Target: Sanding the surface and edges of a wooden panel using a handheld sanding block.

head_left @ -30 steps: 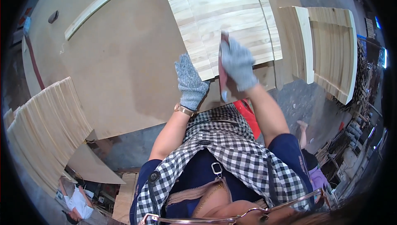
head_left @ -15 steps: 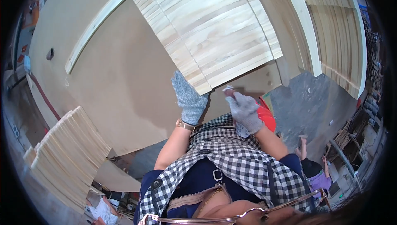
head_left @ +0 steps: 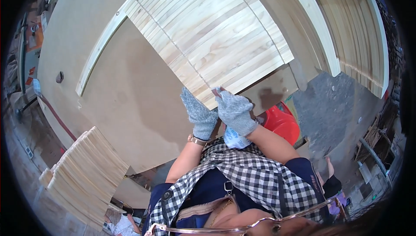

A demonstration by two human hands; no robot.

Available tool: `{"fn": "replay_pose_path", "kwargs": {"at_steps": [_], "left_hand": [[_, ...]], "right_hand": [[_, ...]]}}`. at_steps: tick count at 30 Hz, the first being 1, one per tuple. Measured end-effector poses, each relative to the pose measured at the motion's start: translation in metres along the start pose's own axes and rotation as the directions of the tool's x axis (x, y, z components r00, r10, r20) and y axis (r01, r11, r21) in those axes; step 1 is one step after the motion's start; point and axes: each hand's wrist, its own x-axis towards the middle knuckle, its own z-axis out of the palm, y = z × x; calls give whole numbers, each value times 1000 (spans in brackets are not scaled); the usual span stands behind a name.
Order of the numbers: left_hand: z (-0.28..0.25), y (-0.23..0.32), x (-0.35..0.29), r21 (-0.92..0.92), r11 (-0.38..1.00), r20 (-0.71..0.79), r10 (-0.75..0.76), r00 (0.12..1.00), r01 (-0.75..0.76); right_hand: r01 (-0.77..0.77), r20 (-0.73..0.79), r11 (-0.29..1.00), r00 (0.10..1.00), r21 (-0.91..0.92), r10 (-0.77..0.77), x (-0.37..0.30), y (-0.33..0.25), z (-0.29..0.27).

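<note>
Workshop view from the head cam, and I'm seeing a big brown desk [head_left: 130,88] taking up most of the frame. Lying on it is a pale wood panel [head_left: 212,36] made of glued strips, its near corner sitting right at my hands. Left hand [head_left: 200,114] in a grey knit glove is resting flat, fingers together, on the desk just beside the panel's near edge, not gripping anything. Right hand [head_left: 234,111], same glove, is curling over that near corner; I can't tell if it's actually clamping the wood or only pressing on it. A long pale strip [head_left: 102,47] is lying along the desk to the left. More stacked boards [head_left: 346,32] are leaning off to the right, another stack [head_left: 84,175] is sitting lower left. Red tub [head_left: 281,123] is showing below the desk edge, on a grey, dusty concrete floor [head_left: 333,106].
</note>
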Motion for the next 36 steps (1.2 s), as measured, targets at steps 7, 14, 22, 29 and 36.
{"fn": "replay_pose_path", "kwargs": {"at_steps": [7,14,22,29,36], "left_hand": [[2,-1,1,37,999,38,1,999,-3],[-12,13,12,-103,990,102,-81,991,92],[-12,4,10,-27,998,109,61,992,-59],[-7,10,4,-114,992,10,-46,999,46],[-5,1,11,20,992,-64,125,990,-124]], "right_hand": [[-175,318,965,942,196,106,-4,4,-7],[120,-114,989,987,82,-110,-3,1,-7],[-160,-163,933,962,322,221,1,19,-25],[-55,-80,989,995,139,66,-1,0,7],[-87,-9,981,996,176,90,-19,7,1]]}}
